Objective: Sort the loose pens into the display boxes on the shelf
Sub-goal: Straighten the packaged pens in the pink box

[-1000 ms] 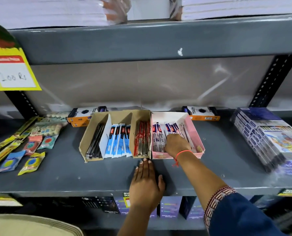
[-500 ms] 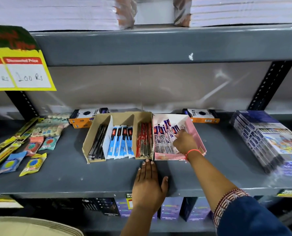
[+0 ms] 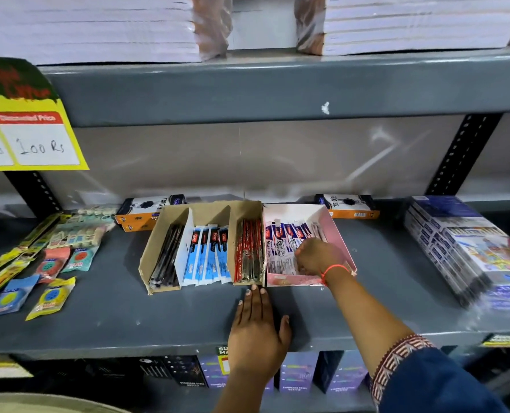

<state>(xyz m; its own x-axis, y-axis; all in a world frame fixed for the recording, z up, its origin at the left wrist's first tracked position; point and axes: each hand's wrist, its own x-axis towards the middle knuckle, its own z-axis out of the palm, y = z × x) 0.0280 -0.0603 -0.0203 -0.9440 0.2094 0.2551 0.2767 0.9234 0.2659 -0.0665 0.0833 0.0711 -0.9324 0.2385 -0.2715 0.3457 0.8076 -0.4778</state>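
Observation:
A brown cardboard display box (image 3: 158, 234) on the grey shelf has three compartments: black pens (image 3: 165, 259), blue pen packets (image 3: 209, 254) and red pens (image 3: 249, 251). A pink display box (image 3: 335, 231) touches its right side and holds white pen packets (image 3: 279, 251). My right hand (image 3: 319, 254) is inside the pink box, knuckles up, fingers curled down onto the packets; a grip is hidden. My left hand (image 3: 256, 329) lies flat on the shelf, fingertips at the front edges of the two boxes.
Orange-and-black boxes (image 3: 146, 211) (image 3: 349, 205) lie behind the display boxes. A stack of wrapped boxes (image 3: 462, 248) fills the shelf's right end. Sachets and packets (image 3: 51, 263) lie at the left. A yellow price sign (image 3: 30, 138) hangs from the upper shelf (image 3: 277, 87).
My right hand has slid from the back of the pink box toward its front, over the white packets. My left hand stays flat on the shelf.

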